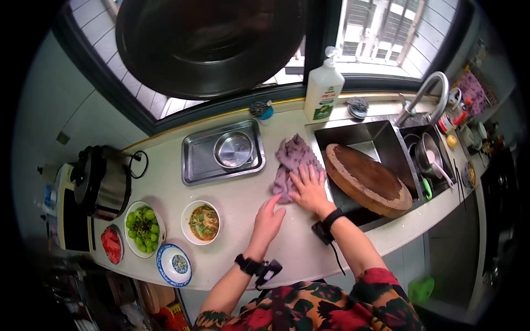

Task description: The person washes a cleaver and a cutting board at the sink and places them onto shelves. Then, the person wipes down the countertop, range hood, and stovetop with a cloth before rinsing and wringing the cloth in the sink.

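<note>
A crumpled purple cloth [292, 160] lies on the light counter just left of the sink. My right hand [309, 189] rests on its lower right part, fingers spread flat. Near the cloth's bottom edge is my left hand [268, 222], its fingers apart and nothing in them. To the right, a thick round wooden board [367, 179] lies tilted in the sink basin [381, 135]. A metal tray [190, 160] with a round metal dish [233, 149] in it is at the upper left of the cloth.
Left on the counter [232, 254] are a bowl of food [203, 222], a bowl of green fruit [143, 229], a blue-rimmed bowl [174, 265], red fruit [111, 244] and a pot [105, 182]. A pump bottle [324, 91] and faucet [439, 94] stand behind the sink.
</note>
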{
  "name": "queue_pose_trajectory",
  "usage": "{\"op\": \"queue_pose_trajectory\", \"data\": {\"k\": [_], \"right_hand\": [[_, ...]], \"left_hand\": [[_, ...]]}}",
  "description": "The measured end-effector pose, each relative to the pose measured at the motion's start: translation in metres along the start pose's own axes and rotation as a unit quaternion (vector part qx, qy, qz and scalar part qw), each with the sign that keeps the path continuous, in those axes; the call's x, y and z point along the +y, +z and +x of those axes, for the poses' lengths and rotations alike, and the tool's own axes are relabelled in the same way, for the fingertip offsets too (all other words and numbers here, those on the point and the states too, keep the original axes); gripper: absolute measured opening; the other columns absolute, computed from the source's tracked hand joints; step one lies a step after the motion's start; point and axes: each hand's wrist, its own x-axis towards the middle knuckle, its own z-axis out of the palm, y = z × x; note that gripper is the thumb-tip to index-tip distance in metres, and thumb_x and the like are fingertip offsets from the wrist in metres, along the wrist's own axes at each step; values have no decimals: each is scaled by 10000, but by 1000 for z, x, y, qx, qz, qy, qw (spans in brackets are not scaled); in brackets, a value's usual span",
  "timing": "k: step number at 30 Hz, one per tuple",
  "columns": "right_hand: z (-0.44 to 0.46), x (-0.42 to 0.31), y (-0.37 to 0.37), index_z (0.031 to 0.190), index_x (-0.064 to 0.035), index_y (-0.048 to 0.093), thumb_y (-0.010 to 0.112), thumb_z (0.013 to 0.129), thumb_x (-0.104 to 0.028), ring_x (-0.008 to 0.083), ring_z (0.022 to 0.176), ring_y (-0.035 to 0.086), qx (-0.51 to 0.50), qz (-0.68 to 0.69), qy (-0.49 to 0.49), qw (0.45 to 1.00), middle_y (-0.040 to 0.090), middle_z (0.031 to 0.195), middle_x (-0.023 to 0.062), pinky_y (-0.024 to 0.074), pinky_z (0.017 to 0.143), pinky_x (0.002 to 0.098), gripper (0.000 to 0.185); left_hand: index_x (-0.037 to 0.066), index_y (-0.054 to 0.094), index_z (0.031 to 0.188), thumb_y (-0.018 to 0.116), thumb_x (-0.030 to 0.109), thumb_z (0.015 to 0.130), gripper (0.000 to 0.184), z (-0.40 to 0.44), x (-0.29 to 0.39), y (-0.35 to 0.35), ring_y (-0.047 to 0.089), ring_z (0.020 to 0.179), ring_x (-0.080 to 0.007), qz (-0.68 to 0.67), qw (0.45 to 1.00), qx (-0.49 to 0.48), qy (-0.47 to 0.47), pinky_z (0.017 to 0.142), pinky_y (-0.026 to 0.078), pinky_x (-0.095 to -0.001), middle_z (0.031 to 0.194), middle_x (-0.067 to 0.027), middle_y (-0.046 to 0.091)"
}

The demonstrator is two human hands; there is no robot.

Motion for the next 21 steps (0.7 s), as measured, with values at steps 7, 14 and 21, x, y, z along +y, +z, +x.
{"op": "queue_pose_trajectory", "data": {"k": [7, 14, 21], "right_hand": [[-116, -12, -40, 1094, -60, 507, 569, 772, -197, 379, 1203, 300, 17, 188, 44, 981, 404, 1251, 160, 256, 977, 487, 356], [-192, -4, -64, 1075, -41, 526, 574, 764, -164, 371, 1174, 349, 57, 174, 207, 961, 445, 1212, 175, 309, 964, 404, 339], [-214, 46, -63, 1212, -16, 395, 551, 802, -152, 237, 1045, 490, 233, 401, 380, 801, 431, 1230, 158, 453, 807, 316, 459]], "left_hand": [[218, 316, 1313, 417, 456, 820, 556, 39, -12, 52, 66, 1296, -363, 396, 884, -179, 170, 1013, 98, -521, 1410, -93, 167], [279, 234, 1342, 375, 603, 776, 667, 112, -2, 75, 15, 1297, -371, 540, 822, -130, 125, 998, 26, -568, 1432, -66, 73], [163, 325, 1308, 425, 521, 789, 639, 65, -20, 79, 79, 1286, -381, 523, 821, -86, 212, 986, 99, -574, 1410, -116, 145]]}}
